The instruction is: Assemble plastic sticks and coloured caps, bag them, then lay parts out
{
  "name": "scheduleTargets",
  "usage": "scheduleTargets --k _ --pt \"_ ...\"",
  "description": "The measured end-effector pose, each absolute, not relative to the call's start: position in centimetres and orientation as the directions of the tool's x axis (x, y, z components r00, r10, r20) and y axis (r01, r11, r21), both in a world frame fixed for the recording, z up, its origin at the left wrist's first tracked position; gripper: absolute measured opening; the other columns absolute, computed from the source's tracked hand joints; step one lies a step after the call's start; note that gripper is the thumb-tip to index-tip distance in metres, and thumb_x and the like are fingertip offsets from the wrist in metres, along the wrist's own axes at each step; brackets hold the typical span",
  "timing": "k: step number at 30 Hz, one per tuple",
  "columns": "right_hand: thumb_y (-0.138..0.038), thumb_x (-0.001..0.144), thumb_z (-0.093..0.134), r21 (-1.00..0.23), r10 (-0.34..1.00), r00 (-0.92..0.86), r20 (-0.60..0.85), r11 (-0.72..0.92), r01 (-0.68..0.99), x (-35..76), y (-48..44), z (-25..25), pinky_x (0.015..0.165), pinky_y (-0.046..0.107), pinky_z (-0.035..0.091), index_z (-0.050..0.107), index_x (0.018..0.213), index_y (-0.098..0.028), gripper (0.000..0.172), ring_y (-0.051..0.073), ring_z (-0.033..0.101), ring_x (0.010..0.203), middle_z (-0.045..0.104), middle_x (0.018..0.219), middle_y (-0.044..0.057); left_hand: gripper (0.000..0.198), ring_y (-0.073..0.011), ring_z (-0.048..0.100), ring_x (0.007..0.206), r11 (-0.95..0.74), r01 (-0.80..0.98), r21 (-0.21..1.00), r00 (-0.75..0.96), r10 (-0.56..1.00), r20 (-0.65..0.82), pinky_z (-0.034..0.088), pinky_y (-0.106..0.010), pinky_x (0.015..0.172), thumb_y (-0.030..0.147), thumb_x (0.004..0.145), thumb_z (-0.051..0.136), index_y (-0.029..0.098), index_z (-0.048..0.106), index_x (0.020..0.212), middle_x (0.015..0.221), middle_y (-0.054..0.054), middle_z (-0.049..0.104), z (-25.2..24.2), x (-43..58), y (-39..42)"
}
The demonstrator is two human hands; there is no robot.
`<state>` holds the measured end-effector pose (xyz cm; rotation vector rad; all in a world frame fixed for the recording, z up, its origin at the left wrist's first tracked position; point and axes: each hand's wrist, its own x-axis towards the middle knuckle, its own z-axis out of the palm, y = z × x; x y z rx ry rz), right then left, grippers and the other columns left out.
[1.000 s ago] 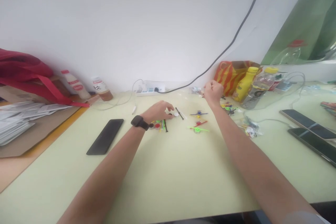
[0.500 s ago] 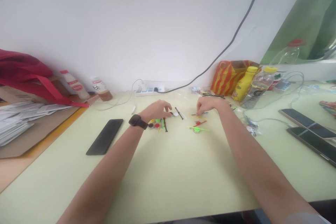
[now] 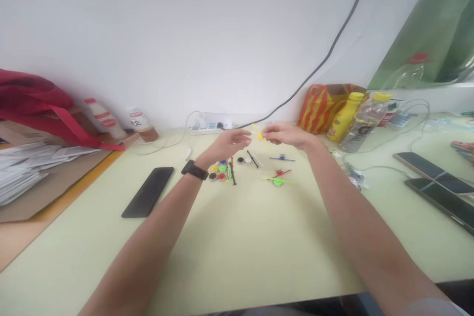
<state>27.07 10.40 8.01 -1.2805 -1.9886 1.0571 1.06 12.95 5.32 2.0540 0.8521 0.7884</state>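
My right hand (image 3: 283, 135) is raised above the table and pinches a small yellow propeller (image 3: 260, 137) by its hub; its thin blades are blurred. Facing it from the left, my left hand (image 3: 231, 142) has its fingers apart and nothing visible in them. Below my right hand lie a blue propeller (image 3: 282, 158), a red one (image 3: 278, 174) and a bright green one (image 3: 277, 181). Under my left hand are several coloured round discs, among them a red disc (image 3: 221, 177), and thin sticks. A black rod (image 3: 253, 159) and a black disc (image 3: 240, 160) lie between the hands.
A black phone (image 3: 148, 192) lies left of my left forearm. Against the wall stand a power strip (image 3: 211, 128), a striped bag (image 3: 314, 108) and a yellow bottle (image 3: 346, 116). Two more devices, including a dark phone (image 3: 440, 202), lie at the right. Papers (image 3: 33, 165) are stacked at the left.
My right hand has lifted up and left from the table with the yellow propeller. My left hand has risen from beside the discs toward it, leaving more of them visible.
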Motion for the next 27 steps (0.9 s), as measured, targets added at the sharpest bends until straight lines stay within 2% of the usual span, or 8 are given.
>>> scheduleTargets --k 2,4,7,10,15,22,25,27 --pt "-0.043 0.092 0.067 -0.902 0.903 -0.42 0.088 0.251 0.352 25.9 10.4 7.7 0.059 0.026 0.036 0.068 0.083 -0.02 0.025 0.012 0.043 0.062 0.051 0.068 -0.002 0.05 -0.0265 0.073 0.109 -0.427 0.179 0.887 0.543 0.794 0.272 0.06 -0.041 0.095 0.047 0.086 0.078 0.023 0.07 0.129 0.116 -0.011 0.077 5.6 1.7 12.5" --pt "-0.041 0.09 0.068 -0.923 0.899 -0.42 0.121 0.258 0.286 24.8 10.6 7.2 0.058 0.026 0.036 0.067 0.082 -0.019 0.023 0.011 0.043 0.062 0.052 0.07 -0.002 0.049 -0.0268 0.074 0.106 -0.434 0.141 0.89 0.473 0.819 0.325 0.06 -0.042 0.095 0.045 0.083 0.081 0.021 0.072 0.125 0.112 -0.011 0.078 5.7 1.9 12.3" --pt "-0.037 0.089 0.068 -0.927 0.919 -0.362 0.155 0.262 0.268 23.3 11.1 6.4 0.058 0.026 0.04 0.069 0.088 -0.018 0.019 0.011 0.051 0.064 0.063 0.082 0.002 0.041 -0.0257 0.076 0.095 -0.487 0.233 0.842 0.389 0.84 0.378 0.061 -0.041 0.092 0.046 0.082 0.082 0.02 0.077 0.114 0.105 -0.01 0.077 5.6 1.8 12.7" --pt "-0.032 0.087 0.069 -0.948 0.944 -0.28 0.174 0.238 0.212 22.2 11.5 5.7 0.063 0.026 0.048 0.067 0.097 -0.02 0.016 0.014 0.061 0.072 0.07 0.089 0.004 0.04 -0.0239 0.077 0.087 -0.488 0.26 0.833 0.348 0.852 0.39 0.062 -0.04 0.087 0.049 0.084 0.079 0.02 0.078 0.112 0.102 -0.008 0.076 5.2 1.6 13.2" --pt "-0.025 0.083 0.073 -0.978 0.927 -0.342 0.153 0.193 0.084 21.6 11.7 5.2 0.078 0.031 0.057 0.064 0.099 -0.02 0.019 0.017 0.071 0.082 0.077 0.087 0.005 0.039 -0.0241 0.076 0.087 -0.484 0.242 0.841 0.366 0.848 0.383 0.062 -0.038 0.085 0.05 0.082 0.08 0.019 0.078 0.105 0.101 -0.008 0.077 5.2 1.4 13.2" --pt "-0.019 0.082 0.07 -0.988 0.941 -0.328 0.084 0.121 0.095 21.5 11.6 5.1 0.08 0.029 0.058 0.06 0.083 -0.019 0.01 0.016 0.071 0.079 0.077 0.086 0.007 0.034 -0.0248 0.077 0.091 -0.459 0.361 0.812 0.446 0.85 0.282 0.059 -0.034 0.081 0.045 0.083 0.079 0.019 0.076 0.105 0.1 -0.008 0.079 6.1 0.9 12.6" --pt "-0.018 0.085 0.062 -0.962 0.942 -0.324 0.091 0.166 0.214 21.3 11.1 5.4 0.066 0.022 0.051 0.058 0.079 -0.019 0.008 0.012 0.062 0.068 0.071 0.075 0.003 0.026 -0.024 0.076 0.091 -0.491 0.346 0.8 0.477 0.826 0.3 0.06 -0.035 0.08 0.039 0.083 0.078 0.017 0.074 0.097 0.102 -0.011 0.079 5.9 1.0 12.7" --pt "-0.02 0.089 0.055 -0.928 0.94 -0.327 0.092 0.2 0.315 21.1 10.7 5.6 0.057 0.021 0.042 0.055 0.075 -0.02 0.014 0.011 0.052 0.061 0.063 0.068 0.001 0.021 -0.0234 0.075 0.089 -0.508 0.341 0.791 0.49 0.814 0.312 0.06 -0.034 0.076 0.036 0.084 0.076 0.016 0.072 0.092 0.098 -0.011 0.078 5.5 1.3 12.7"
